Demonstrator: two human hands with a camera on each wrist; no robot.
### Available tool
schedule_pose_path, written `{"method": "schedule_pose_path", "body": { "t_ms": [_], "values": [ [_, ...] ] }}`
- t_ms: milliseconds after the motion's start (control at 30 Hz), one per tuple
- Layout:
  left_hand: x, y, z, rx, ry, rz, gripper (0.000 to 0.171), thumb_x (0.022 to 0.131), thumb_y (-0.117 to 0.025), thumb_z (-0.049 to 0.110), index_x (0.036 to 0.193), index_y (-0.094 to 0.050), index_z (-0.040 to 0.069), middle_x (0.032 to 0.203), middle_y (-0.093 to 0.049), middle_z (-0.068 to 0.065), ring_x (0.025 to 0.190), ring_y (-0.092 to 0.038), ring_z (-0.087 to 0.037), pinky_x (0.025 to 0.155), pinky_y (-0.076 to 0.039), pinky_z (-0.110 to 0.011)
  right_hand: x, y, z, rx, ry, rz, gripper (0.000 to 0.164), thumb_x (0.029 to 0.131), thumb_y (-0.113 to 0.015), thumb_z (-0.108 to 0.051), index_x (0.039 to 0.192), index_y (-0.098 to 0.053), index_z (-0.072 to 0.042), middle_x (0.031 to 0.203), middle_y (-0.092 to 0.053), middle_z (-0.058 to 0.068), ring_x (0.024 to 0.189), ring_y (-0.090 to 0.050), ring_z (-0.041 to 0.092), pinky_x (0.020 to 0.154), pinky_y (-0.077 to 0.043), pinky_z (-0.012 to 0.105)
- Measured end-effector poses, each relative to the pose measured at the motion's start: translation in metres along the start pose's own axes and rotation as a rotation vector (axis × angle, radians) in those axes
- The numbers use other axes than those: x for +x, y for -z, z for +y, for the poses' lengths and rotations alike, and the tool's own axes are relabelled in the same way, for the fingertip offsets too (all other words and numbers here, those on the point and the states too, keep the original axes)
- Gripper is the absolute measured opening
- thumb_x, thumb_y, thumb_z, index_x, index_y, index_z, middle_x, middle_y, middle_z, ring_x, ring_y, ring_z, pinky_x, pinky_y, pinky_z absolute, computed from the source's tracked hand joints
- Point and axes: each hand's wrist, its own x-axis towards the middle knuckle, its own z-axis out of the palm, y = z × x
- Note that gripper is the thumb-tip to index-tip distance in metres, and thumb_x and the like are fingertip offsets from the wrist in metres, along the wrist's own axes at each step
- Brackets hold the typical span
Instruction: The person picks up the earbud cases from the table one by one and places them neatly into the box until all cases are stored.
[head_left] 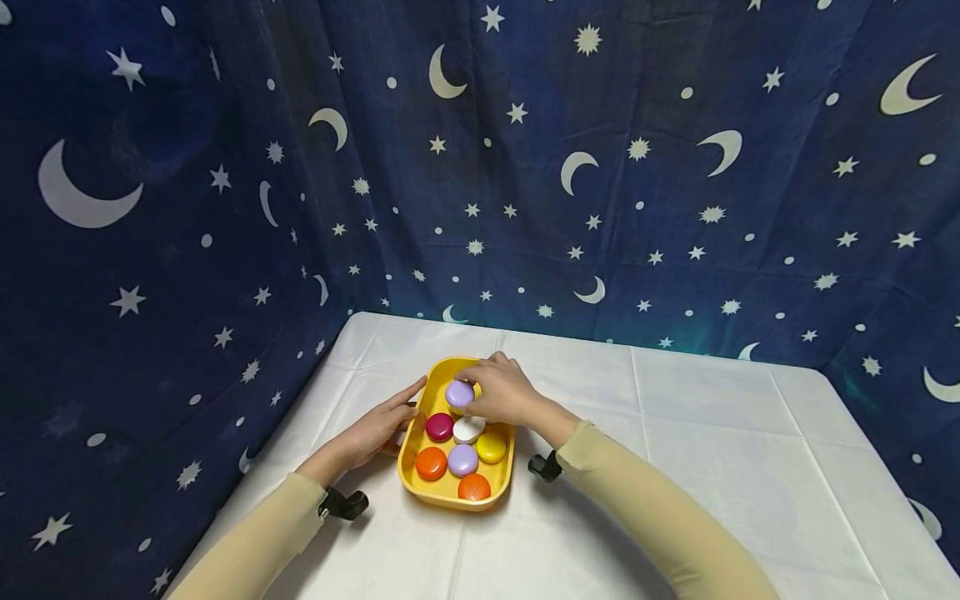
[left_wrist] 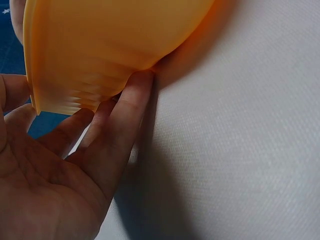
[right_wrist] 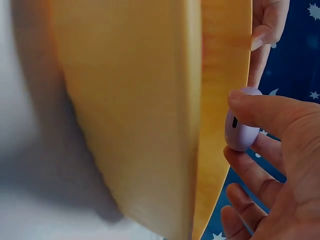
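Observation:
A yellow rectangular tray (head_left: pixel 405 479) with rounded corners holds several glossy rounded discs. My right hand (head_left: pixel 504 390) reaches over its far right side, pinching a lavender disc (right_wrist: pixel 243 135) between thumb and fingers. A small dark slot shows on this disc's face in the right wrist view. Below it in the tray lie a magenta disc (head_left: pixel 439 427), a white disc (head_left: pixel 468 430), a yellow disc (head_left: pixel 491 447) and another lavender disc (head_left: pixel 462 460). Along the tray's left outer wall, my left hand (head_left: pixel 378 429) rests with spread, fairly straight fingers (left_wrist: pixel 131 100).
Two orange discs (head_left: pixel 431 463) sit in the tray's near end. A white cloth (head_left: pixel 712 467) covers the table beneath. Dark blue fabric (head_left: pixel 525 183) with moons and stars hangs behind and at the left. Each wrist wears a black camera mount (head_left: pixel 343 504).

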Motion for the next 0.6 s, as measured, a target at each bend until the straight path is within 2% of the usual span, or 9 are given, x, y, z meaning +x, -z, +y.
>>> {"method": "schedule_pose_path", "body": {
  "t_ms": [300, 600],
  "values": [
    [0.001, 0.001, -0.001, -0.014, -0.015, -0.026, 0.062, 0.106, -0.046, 0.028, 0.164, -0.024, 0.036, 0.149, -0.049, -0.024, 0.108, -0.067, -0.029, 0.079, -0.061, -0.047, 0.008, -0.001, -0.01, -0.018, 0.027, -0.007, 0.058, 0.087, -0.079, -0.035, 0.142, -0.063, -0.025, 0.134, -0.065, -0.001, 0.11, -0.047, 0.022, 0.091, -0.04, 0.038],
    [0.0, 0.0, 0.0, 0.004, 0.002, -0.007, 0.061, 0.107, -0.045, 0.03, 0.164, -0.024, 0.037, 0.146, -0.053, -0.023, 0.109, -0.067, -0.029, 0.079, -0.061, -0.044, -0.015, 0.01, 0.009, 0.032, -0.003, 0.069, 0.05, 0.091, -0.074, -0.032, 0.139, -0.065, -0.024, 0.133, -0.064, 0.001, 0.117, -0.046, 0.024, 0.098, -0.038, 0.043]
  ]
}}
